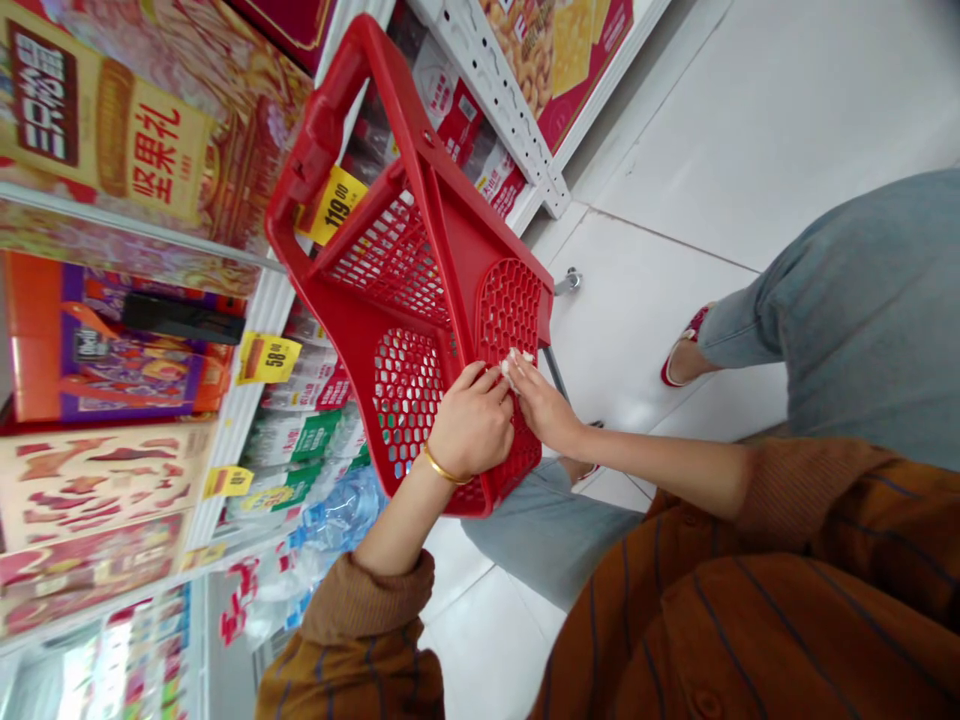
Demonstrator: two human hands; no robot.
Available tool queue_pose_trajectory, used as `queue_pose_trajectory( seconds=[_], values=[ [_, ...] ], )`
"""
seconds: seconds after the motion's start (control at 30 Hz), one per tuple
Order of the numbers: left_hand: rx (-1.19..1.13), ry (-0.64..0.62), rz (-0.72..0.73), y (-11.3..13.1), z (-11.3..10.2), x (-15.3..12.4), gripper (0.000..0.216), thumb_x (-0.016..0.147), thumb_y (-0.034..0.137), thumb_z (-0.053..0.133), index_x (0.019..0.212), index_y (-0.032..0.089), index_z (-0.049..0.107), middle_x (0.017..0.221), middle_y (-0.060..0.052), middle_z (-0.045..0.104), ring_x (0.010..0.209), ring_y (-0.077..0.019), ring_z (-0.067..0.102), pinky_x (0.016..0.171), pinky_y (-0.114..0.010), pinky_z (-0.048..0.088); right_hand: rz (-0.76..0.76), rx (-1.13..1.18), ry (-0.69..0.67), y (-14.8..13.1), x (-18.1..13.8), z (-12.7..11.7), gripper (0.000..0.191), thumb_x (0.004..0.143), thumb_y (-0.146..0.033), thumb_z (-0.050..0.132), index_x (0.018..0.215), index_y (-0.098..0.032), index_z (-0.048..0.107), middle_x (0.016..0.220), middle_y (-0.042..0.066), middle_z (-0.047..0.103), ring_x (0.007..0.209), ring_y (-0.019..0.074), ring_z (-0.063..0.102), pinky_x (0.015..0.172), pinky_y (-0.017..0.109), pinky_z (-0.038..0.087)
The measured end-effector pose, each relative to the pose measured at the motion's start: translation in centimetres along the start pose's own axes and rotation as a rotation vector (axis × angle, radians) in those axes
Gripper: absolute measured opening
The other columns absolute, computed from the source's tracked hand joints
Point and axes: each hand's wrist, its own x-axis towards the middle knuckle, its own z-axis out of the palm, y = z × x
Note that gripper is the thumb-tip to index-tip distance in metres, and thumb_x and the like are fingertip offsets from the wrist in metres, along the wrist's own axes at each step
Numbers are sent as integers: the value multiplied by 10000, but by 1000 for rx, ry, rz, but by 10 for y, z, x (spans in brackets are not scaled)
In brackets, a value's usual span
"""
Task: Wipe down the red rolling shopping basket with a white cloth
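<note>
A red plastic rolling shopping basket (517, 250) with a honeycomb-holed side and a long handle stands tilted across the middle of the view. My left hand (474, 425), with a gold bangle at the wrist, has its fingers curled over the basket's near rim. Close beside it, my right hand (546, 402) presses a crumpled white tissue (511, 366) against the honeycomb side panel. The tissue shows only around the fingertips. No goods are visible in the part of the basket that I can see.
Shelves (247, 375) of boxed goods with yellow price tags (270, 358) line the left. Bottled drinks (300, 435) sit on a lower shelf. A white perforated shelf upright (517, 100) stands beyond the basket. My jean-clad legs (847, 290) and white floor tiles (637, 250) lie to the right.
</note>
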Motion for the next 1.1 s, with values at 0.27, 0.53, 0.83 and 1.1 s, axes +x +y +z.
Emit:
queue_pose_trajectory(
  seconds=[0.27,0.53,0.83,1.1],
  values=[
    [46,-45,-30,7,1,0,391,828,196,474,1141,41,650,1157,-168,672,1199,-285,540,1133,-455,294,-22,-31,-76,-7,-32,4,788,844,51,294,1514,-278,45,1588,44,135,1456,178,130,1186,452,261],
    [153,-194,-261,39,0,5,479,891,237,417,1316,43,524,1419,-168,482,1371,-284,367,1197,-491,120,-81,35,-189,-4,-62,-22,624,906,-45,338,1494,-223,232,1523,98,331,1420,179,277,1157,438,328],
    [178,-380,-427,57,6,13,615,875,335,522,1418,77,389,1544,-137,246,1460,-270,146,1197,-506,-43,134,28,71,28,15,-12,534,937,-177,386,1463,-233,318,1483,79,407,1409,196,308,1204,514,104],
    [125,-364,-443,57,9,11,594,869,265,469,1420,59,379,1551,-136,229,1466,-267,108,1187,-503,-87,82,55,9,19,-7,4,631,931,-73,278,1508,-287,137,1586,18,148,1459,158,113,1198,467,207]
  ],
)
